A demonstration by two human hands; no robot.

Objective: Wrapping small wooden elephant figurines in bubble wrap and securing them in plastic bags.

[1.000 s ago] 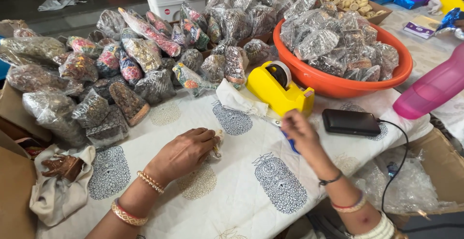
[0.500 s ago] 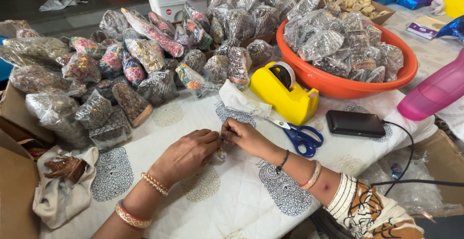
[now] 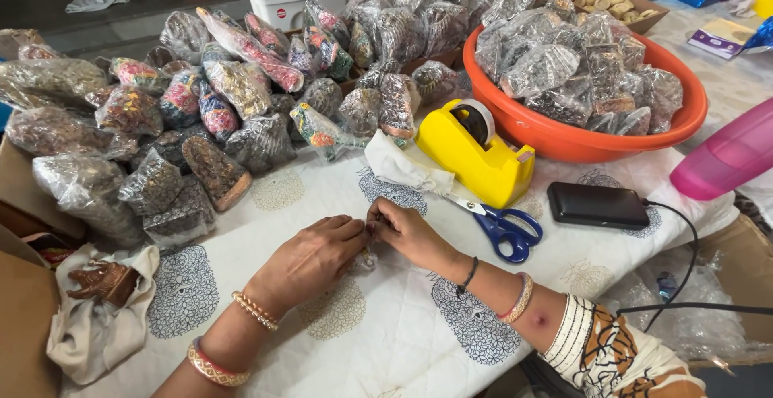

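Note:
My left hand (image 3: 310, 257) and my right hand (image 3: 407, 233) meet over the white printed cloth (image 3: 386, 342) near the table's middle. Their fingertips pinch a small clear plastic-wrapped item (image 3: 369, 255) that lies between them and is mostly hidden by the fingers. Blue-handled scissors (image 3: 503, 227) lie on the cloth just right of my right hand. A yellow tape dispenser (image 3: 477, 152) stands behind the scissors. Bangles ring both wrists.
Several plastic-wrapped decorated pieces (image 3: 217, 100) are heaped across the back left. An orange basin (image 3: 588, 140) full of wrapped items sits back right. A black power bank (image 3: 597, 203) with a cable, a pink bottle (image 3: 725, 156) and a cardboard box (image 3: 24, 301) lie nearby.
My right hand left the scissors, which now lie on the cloth, and moved left to join my left hand on the small wrapped item.

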